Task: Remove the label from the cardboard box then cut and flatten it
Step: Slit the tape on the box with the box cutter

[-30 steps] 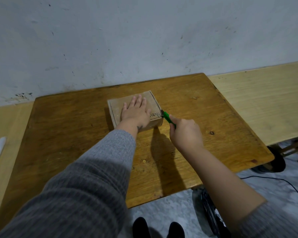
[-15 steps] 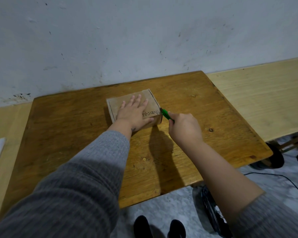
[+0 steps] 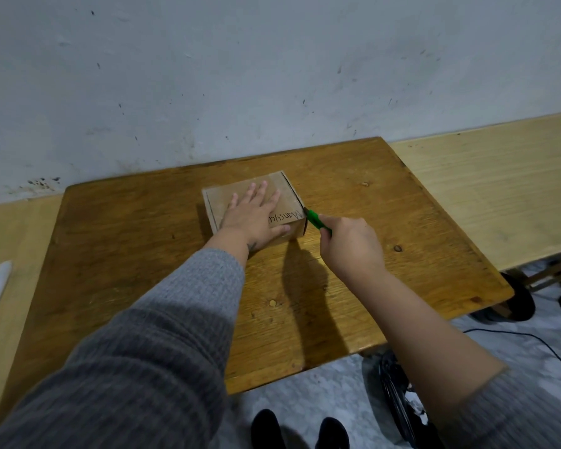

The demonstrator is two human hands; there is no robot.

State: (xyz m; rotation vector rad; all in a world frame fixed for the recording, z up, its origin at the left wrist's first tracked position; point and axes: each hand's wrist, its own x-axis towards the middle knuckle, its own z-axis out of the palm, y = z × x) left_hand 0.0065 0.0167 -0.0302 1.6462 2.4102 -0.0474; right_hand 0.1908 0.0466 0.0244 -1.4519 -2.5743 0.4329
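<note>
A brown wooden table (image 3: 117, 254) is set against a grey wall (image 3: 240, 76). On the table, the cardboard box (image 3: 285, 192) is pressed by the flat left hand (image 3: 255, 218); a green cutter (image 3: 316, 219), gripped by the right hand (image 3: 352, 246), is held at its right edge.

A small cardboard box (image 3: 285, 197) sat toward the far edge of the wooden table (image 3: 143, 254), roughly midway along it. The left hand (image 3: 253, 218) lay flat on its top, fingers spread. The right hand (image 3: 350, 246) gripped a green cutter (image 3: 316, 221), its tip at the box's right edge, seemingly touching the cardboard. Handwriting ran across the lid beside the left fingers.
</note>
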